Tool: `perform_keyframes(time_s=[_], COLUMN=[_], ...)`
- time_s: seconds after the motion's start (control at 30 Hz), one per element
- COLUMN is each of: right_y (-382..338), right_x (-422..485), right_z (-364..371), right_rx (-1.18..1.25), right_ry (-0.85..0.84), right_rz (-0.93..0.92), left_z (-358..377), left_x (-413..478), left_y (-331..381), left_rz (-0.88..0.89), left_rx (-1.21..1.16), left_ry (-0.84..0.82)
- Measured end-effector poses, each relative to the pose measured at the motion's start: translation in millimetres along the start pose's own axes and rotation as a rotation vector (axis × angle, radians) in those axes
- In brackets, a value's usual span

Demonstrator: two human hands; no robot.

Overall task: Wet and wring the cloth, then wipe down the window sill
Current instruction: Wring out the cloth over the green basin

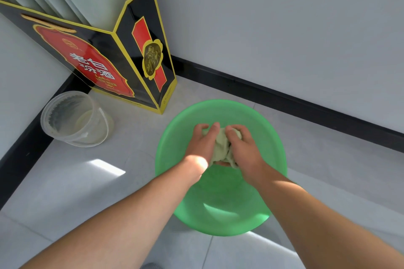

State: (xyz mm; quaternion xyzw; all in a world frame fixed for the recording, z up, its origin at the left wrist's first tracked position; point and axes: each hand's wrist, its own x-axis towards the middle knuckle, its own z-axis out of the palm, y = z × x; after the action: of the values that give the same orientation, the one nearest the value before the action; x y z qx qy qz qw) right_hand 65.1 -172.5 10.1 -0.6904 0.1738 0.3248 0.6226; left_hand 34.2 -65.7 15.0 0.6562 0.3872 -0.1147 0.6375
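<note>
- Left hand (202, 144) and right hand (242, 148) each have their grip closed around the bunched pale cloth (222, 146), held over the green basin (175, 129).
- Basin's water cannot be made out.
- Clear bucket (72, 120), near the floor's corner, holds shallow cloudy liquid.

Both forearms are showing bare from elbow to wrist, with no sleeves reaching into view. The left hand (200, 145) and right hand (244, 148) are wearing no gloves, rings or watch.
</note>
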Motion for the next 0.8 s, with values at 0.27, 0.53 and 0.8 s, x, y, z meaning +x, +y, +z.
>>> perform_keyframes(time_s=[0.27, 0.53, 0.8], right_y=[-4.9, 4.7, 14.3], right_x=[-3.0, -3.1, -8.1], right_z=[22.1, 29.9, 27.5], right_rx=[0.032, -0.015, -0.061], right_ry=[0.024, 0.023, -0.044], right_rz=[-0.058, 0.037, 0.127], left_z=[7.7, 9.4, 6.7], left_x=[-10.0, -4.3, -0.4], left_y=[-8.4, -9.9, -19.1], left_rz=[0.233, 0.156, 0.075], left_rx=[0.261, 0.463, 0.467], left_ry=[0.187, 0.166, 0.123])
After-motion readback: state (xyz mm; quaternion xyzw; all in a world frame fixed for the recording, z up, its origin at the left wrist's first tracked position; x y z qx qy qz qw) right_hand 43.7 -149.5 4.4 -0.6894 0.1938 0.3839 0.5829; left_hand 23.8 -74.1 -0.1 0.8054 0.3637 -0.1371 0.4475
